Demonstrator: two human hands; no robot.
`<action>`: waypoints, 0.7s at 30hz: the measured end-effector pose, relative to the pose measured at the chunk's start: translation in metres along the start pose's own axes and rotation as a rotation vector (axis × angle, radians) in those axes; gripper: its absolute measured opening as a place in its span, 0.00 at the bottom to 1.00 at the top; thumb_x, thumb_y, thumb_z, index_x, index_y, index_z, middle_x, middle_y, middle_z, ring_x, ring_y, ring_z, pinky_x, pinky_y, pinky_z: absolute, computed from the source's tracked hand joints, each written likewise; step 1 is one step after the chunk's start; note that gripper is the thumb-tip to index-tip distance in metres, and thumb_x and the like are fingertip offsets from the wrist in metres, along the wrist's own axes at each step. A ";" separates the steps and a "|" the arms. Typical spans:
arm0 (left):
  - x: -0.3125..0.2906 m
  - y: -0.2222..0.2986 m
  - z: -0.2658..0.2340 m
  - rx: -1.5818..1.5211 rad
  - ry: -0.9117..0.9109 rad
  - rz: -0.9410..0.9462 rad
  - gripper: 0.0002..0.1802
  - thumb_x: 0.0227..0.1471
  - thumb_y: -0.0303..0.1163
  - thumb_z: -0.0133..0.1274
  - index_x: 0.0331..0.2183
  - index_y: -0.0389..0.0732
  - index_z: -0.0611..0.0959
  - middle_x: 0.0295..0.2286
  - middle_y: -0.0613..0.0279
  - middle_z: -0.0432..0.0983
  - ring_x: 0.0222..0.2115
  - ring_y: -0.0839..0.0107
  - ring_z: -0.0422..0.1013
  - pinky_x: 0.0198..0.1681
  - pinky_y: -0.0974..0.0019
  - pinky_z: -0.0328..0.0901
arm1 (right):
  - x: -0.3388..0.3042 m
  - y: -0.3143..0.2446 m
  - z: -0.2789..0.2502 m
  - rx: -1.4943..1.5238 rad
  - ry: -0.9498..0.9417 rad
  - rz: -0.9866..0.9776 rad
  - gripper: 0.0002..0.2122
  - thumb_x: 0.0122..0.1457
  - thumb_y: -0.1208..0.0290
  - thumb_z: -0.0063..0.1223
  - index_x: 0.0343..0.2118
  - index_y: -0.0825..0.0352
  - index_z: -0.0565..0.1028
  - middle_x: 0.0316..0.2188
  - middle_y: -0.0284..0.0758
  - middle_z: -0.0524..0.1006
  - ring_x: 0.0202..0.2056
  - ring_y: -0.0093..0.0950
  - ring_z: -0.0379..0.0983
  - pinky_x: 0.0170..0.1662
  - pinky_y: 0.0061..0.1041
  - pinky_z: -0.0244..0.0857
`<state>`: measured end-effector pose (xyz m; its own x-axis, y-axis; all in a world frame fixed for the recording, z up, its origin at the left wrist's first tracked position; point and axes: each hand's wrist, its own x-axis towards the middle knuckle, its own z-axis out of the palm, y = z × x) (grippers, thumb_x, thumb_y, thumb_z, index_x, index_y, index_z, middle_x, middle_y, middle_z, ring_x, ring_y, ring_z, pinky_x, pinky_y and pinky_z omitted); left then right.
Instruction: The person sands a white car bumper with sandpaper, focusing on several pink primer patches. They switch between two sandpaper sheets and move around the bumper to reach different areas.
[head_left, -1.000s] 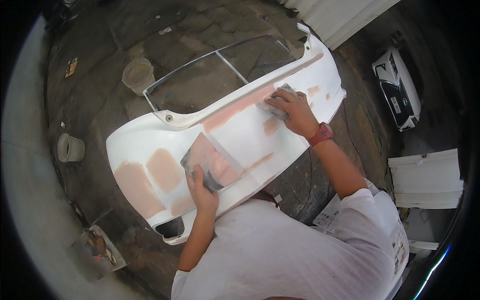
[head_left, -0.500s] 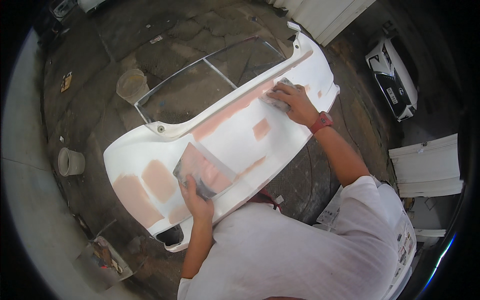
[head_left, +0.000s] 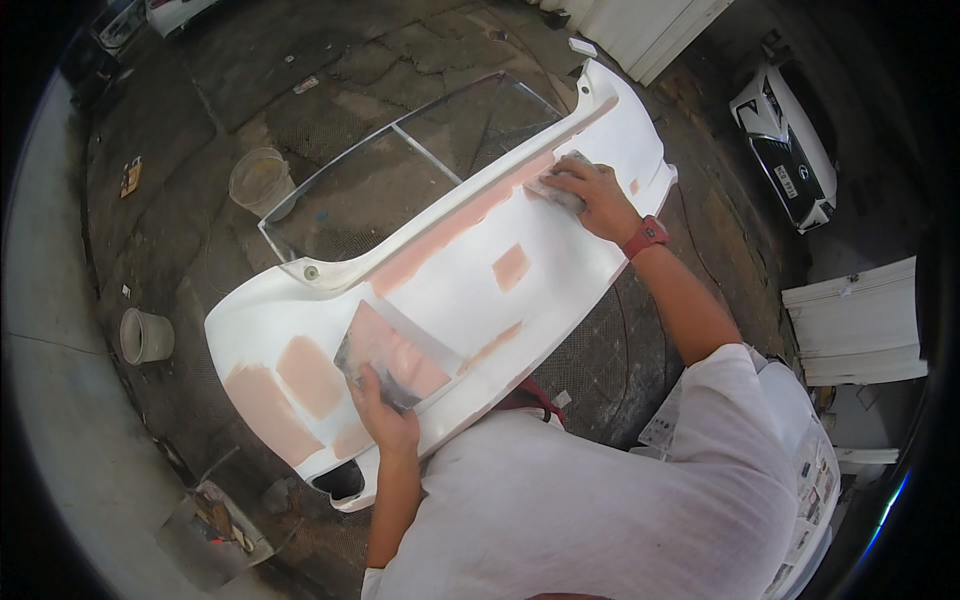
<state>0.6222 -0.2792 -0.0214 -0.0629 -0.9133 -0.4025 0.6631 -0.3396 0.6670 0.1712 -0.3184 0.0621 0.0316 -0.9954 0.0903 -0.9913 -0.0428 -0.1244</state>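
Note:
A white car bumper [head_left: 440, 310] with patches of pink filler lies slantwise before me. My left hand [head_left: 383, 412] grips the near left edge of a flat putty board [head_left: 400, 352], which carries pink filler and dark grey smears. That board is over the bumper's left half; whether it rests on the surface I cannot tell. Toward the far right end, my right hand [head_left: 597, 197] is closed on a flat grey-white pad [head_left: 560, 190], apparently a putty spreader. Its lower edge lies against the bumper beside the long pink strip [head_left: 450, 235]. The fingers hide much of the pad.
Beyond the bumper a thin window-like frame [head_left: 425, 150] stretches over the stained floor, a bucket [head_left: 262, 180] next to it. Another bucket [head_left: 147, 336] stands left, near a wall. At right are a white car front piece [head_left: 785, 150] and a white panel [head_left: 855, 320].
My right hand has slid a little rightward along the bumper with the pad, covering a small pink spot. The whole view has shifted slightly; my left hand and the board stay nearly put.

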 end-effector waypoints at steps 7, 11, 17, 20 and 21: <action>0.001 -0.003 0.000 -0.003 0.008 0.005 0.35 0.70 0.40 0.53 0.70 0.42 0.59 0.60 0.54 0.69 0.61 0.60 0.68 0.64 0.52 0.64 | 0.006 -0.015 -0.002 0.133 0.242 0.240 0.31 0.52 0.86 0.50 0.59 0.51 0.77 0.57 0.31 0.75 0.61 0.34 0.70 0.61 0.45 0.58; 0.001 -0.003 -0.001 0.007 0.004 -0.003 0.35 0.70 0.41 0.53 0.70 0.40 0.60 0.61 0.54 0.68 0.61 0.60 0.67 0.65 0.53 0.62 | 0.011 0.030 0.002 0.035 0.195 0.161 0.32 0.52 0.86 0.51 0.60 0.50 0.77 0.60 0.31 0.74 0.62 0.35 0.70 0.63 0.46 0.57; -0.001 -0.002 0.003 0.031 0.047 -0.001 0.36 0.70 0.41 0.53 0.70 0.38 0.59 0.62 0.55 0.65 0.62 0.60 0.64 0.67 0.54 0.59 | 0.005 0.050 0.027 0.023 0.168 0.045 0.32 0.52 0.84 0.55 0.61 0.49 0.77 0.62 0.32 0.74 0.64 0.35 0.68 0.65 0.47 0.55; -0.001 -0.003 0.004 0.036 0.083 0.004 0.37 0.70 0.40 0.53 0.70 0.38 0.59 0.63 0.55 0.65 0.62 0.60 0.64 0.66 0.54 0.59 | 0.000 0.053 0.003 0.013 0.033 0.026 0.31 0.53 0.83 0.57 0.61 0.49 0.77 0.62 0.32 0.74 0.65 0.36 0.67 0.66 0.47 0.54; -0.002 -0.001 0.006 0.034 0.088 0.011 0.37 0.70 0.40 0.53 0.70 0.38 0.59 0.63 0.55 0.65 0.62 0.60 0.64 0.66 0.54 0.59 | 0.001 0.056 -0.005 0.007 -0.025 0.023 0.31 0.54 0.82 0.58 0.61 0.49 0.77 0.62 0.32 0.74 0.65 0.36 0.67 0.67 0.48 0.54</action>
<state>0.6167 -0.2783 -0.0176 0.0110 -0.8940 -0.4479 0.6380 -0.3386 0.6916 0.1152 -0.3210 0.0601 0.0119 -0.9980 0.0622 -0.9908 -0.0201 -0.1335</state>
